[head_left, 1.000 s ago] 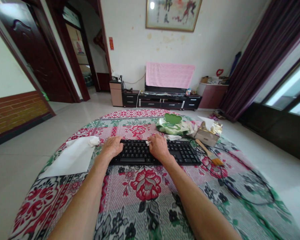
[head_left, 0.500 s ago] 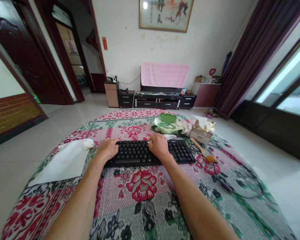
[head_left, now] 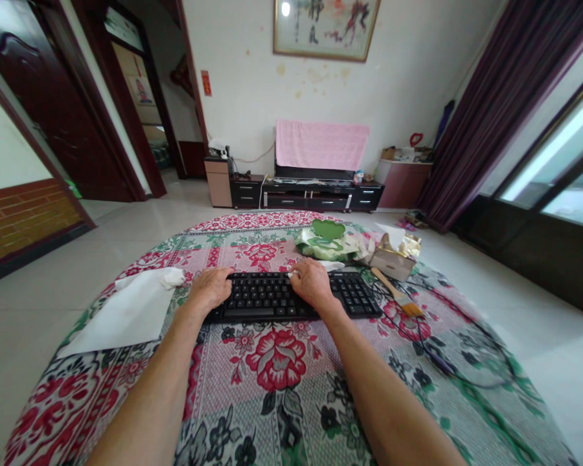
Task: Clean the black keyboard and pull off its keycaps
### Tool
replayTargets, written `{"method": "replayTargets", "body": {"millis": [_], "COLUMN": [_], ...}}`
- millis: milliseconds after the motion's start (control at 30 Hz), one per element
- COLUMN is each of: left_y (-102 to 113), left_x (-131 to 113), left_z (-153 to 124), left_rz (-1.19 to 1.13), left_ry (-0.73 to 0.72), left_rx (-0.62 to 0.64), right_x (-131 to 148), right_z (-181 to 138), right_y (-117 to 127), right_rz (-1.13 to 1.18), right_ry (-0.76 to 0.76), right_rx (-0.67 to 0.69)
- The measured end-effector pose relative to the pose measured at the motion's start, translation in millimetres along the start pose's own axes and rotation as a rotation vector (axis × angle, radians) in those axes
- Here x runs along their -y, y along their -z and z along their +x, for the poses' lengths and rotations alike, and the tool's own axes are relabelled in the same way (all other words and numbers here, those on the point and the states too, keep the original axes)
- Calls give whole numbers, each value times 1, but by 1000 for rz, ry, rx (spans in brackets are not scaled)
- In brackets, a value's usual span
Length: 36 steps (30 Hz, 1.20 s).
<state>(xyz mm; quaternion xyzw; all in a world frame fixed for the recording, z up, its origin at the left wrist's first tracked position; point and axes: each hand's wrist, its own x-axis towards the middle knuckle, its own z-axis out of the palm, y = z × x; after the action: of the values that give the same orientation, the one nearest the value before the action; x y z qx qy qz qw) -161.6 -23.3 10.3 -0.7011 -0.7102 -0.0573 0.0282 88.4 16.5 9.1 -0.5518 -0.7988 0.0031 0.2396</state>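
A black keyboard lies on a round table under a floral cloth. My left hand rests curled on the keyboard's left end, gripping it. My right hand sits over the keys right of centre, fingers pinched on a small white wad, perhaps a wipe, pressed to the keys.
A white tissue sheet lies at the left. Behind the keyboard are a green wet-wipe pack and a tissue box. A brush and a black cable lie to the right. A TV cabinet stands at the far wall.
My hands have barely moved on the keyboard; the right hand shifted slightly along the keys. The view itself swung a little.
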Motion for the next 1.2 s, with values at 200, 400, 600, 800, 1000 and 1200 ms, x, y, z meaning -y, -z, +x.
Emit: {"method": "replayTargets", "body": {"millis": [200, 400, 600, 800, 1000, 1200], "left_y": [3, 1, -3, -1, -2, -5], "left_x": [-2, -1, 1, -14, -27, -34], "left_z": [-1, -1, 1, -2, -4, -1], "left_rz": [9, -11, 13, 67, 37, -23], "left_ry": [12, -2, -11, 42, -18, -58], "left_rx": [23, -2, 2, -62, -65, -98], "right_x": [-12, 5, 1, -6, -18, -25], "right_z": [5, 2, 2, 3, 5, 5], "right_y": [-1, -9, 0, 6, 13, 11], "right_rz": [59, 27, -37, -21, -72, -56], "right_ry": [-36, 80, -24, -73, -165, -116], "right_rx": [-115, 6, 25, 44, 81, 59]}}
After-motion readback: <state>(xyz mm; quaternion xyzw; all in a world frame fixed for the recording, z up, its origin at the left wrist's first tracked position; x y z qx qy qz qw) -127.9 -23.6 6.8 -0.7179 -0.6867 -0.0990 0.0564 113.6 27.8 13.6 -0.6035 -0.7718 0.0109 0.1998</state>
